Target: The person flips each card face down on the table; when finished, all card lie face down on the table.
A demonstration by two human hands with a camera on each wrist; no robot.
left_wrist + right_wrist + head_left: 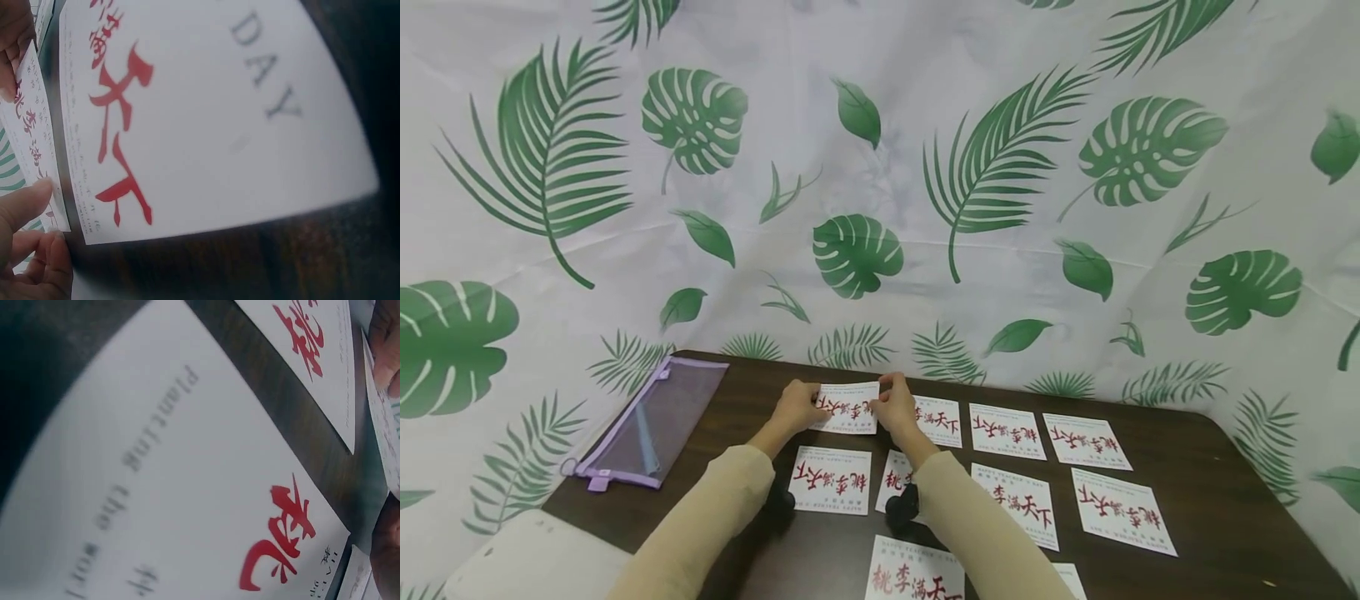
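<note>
A white card with red Chinese characters [847, 410] is held at the far side of the dark table, upper edge raised. My left hand [797, 406] pinches its left edge, and the thumb lies on the printed face in the left wrist view. At the opposite edge, my right hand [897, 408] grips the card between thumb and fingers. Just right of that hand lies another such card [936, 419]. Below the held card is a matching card [831, 481], while one more card [891, 475] is partly hidden under my right wrist.
More matching cards lie in rows to the right, such as a far card [1087, 442] and a nearer card [1123, 510]. A purple-edged mesh pouch [688, 408] with a blue item inside lies at left. A white object [535, 558] sits at lower left. Leaf-patterned cloth [865, 333] hangs behind the table.
</note>
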